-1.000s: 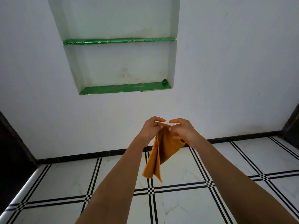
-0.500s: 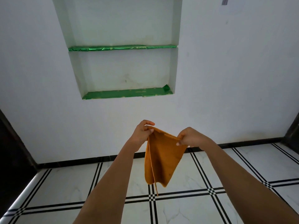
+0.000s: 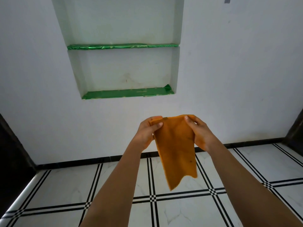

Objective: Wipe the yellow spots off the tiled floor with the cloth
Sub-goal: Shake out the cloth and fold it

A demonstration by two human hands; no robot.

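Observation:
An orange cloth hangs in the air in front of me, held by its top edge. My left hand pinches the top left corner and my right hand grips the top right corner, so the cloth is spread flat between them. Its lower end dangles above the white tiled floor with black double lines. A few small dark specks show on the cloth. I see no yellow spots on the visible tiles.
A white wall faces me with a recessed niche holding two green-lined shelves. A black skirting strip runs along the wall's base. Dark door frames stand at the far left and far right.
My hands have moved apart and risen slightly, spreading the cloth from a bunched fold into a flat hanging sheet. The view has tilted up a little.

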